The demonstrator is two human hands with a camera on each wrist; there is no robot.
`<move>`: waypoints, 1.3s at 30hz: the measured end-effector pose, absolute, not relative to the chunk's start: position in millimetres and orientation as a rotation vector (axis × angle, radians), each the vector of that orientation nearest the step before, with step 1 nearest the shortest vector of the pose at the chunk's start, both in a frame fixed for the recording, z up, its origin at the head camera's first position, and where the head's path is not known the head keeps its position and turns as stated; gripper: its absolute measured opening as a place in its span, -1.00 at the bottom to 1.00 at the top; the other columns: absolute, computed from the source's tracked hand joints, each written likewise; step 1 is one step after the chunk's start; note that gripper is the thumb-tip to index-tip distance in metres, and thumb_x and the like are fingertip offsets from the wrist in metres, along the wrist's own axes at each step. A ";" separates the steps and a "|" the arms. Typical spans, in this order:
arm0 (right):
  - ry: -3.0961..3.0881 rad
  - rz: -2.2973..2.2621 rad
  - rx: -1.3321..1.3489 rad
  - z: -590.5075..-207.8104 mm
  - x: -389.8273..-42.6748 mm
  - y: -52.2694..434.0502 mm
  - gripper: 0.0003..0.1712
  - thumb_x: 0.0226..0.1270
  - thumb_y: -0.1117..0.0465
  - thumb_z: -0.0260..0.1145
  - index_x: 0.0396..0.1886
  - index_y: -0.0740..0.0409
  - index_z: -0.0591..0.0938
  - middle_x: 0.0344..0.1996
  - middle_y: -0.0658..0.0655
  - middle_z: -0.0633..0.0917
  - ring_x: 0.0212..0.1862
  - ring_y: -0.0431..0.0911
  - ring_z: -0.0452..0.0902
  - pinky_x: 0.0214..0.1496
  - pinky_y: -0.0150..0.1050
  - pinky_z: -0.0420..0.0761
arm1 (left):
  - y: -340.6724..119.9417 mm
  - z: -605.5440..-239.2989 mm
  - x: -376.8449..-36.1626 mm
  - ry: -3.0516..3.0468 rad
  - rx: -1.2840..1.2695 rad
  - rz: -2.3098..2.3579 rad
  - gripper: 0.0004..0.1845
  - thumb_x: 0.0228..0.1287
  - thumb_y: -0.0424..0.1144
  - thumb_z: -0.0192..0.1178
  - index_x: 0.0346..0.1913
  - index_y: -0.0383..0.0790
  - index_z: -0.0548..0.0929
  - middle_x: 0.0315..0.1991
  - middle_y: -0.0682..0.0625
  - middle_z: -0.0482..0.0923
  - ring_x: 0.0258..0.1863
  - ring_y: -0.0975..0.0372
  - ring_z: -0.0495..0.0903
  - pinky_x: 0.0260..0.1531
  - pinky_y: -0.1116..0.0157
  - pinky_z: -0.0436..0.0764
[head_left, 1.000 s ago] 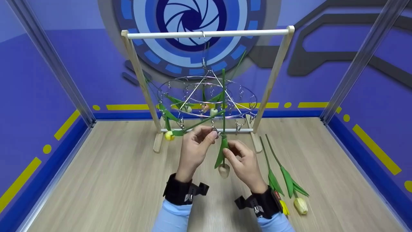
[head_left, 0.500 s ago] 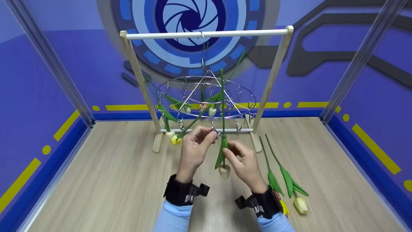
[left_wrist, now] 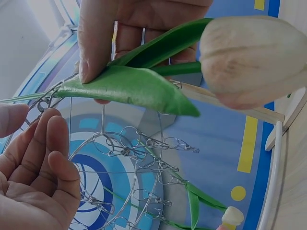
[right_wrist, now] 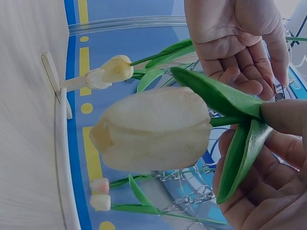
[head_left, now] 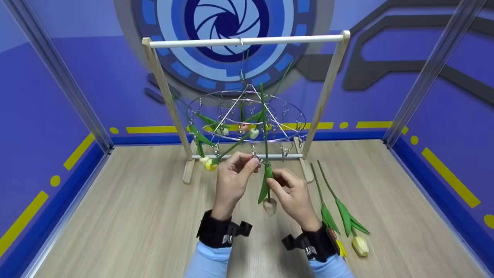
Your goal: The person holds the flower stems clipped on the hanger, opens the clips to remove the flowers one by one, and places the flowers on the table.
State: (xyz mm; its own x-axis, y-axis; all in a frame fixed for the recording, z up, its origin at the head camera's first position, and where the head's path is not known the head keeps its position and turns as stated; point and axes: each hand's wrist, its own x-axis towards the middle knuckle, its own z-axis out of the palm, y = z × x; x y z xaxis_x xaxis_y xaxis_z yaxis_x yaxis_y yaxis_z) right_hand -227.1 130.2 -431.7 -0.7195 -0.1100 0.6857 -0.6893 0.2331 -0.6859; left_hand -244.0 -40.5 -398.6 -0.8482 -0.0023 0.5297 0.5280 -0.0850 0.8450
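Observation:
Near the middle of the head view, my left hand [head_left: 235,175] pinches a small metal clip [head_left: 261,160] of the round hanger [head_left: 247,138] between thumb and fingers. My right hand [head_left: 293,197] pinches the green leaves [right_wrist: 244,143] of a whitish artificial tulip [head_left: 269,206] just above its bloom. The tulip is upside down, stem upward, bloom below the fingers. At the top of the leaves, the clip meets the stem [left_wrist: 24,97]; whether it bites on it cannot be made out. Beside the left hand hangs a yellow tulip [head_left: 210,165], its stem slanting.
A wooden stand [head_left: 326,88] with a white top bar [head_left: 285,39] carries the hanger, where several tulips and free clips hang. On the table [head_left: 135,216], right of the right hand, lie a pale yellow tulip [head_left: 360,246] and a yellow tulip [head_left: 340,248] partly hidden by the wrist strap.
The yellow tulip beside the left hand has swung down and right, uncovering a pale bloom behind it. The held tulip's stem top leans slightly further left. Both hands stay nearly still.

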 end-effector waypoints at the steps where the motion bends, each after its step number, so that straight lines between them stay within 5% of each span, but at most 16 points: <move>1: -2.008 1.510 0.733 -431.6 -227.0 130.4 -0.89 0.42 0.43 0.34 -0.14 0.23 0.73 -0.33 0.08 0.71 -0.34 -0.22 0.56 -0.27 -0.42 0.56 | -40.3 -398.4 -243.8 -1.828 -0.571 -1.991 -0.89 0.43 -0.40 0.27 -0.18 -0.45 0.69 -0.31 -0.24 0.73 -0.35 0.21 0.69 -0.24 0.31 0.66; 39: -2.093 1.426 0.748 -430.2 -227.5 140.7 -0.86 0.40 0.40 0.37 -0.10 0.19 0.75 -0.33 0.01 0.71 -0.35 -0.13 0.62 -0.27 -0.31 0.61 | -38.6 -400.5 -244.0 -1.838 -0.605 -1.900 -0.88 0.42 -0.41 0.27 -0.29 -0.42 0.65 -0.40 -0.25 0.71 -0.41 0.22 0.67 -0.33 0.36 0.61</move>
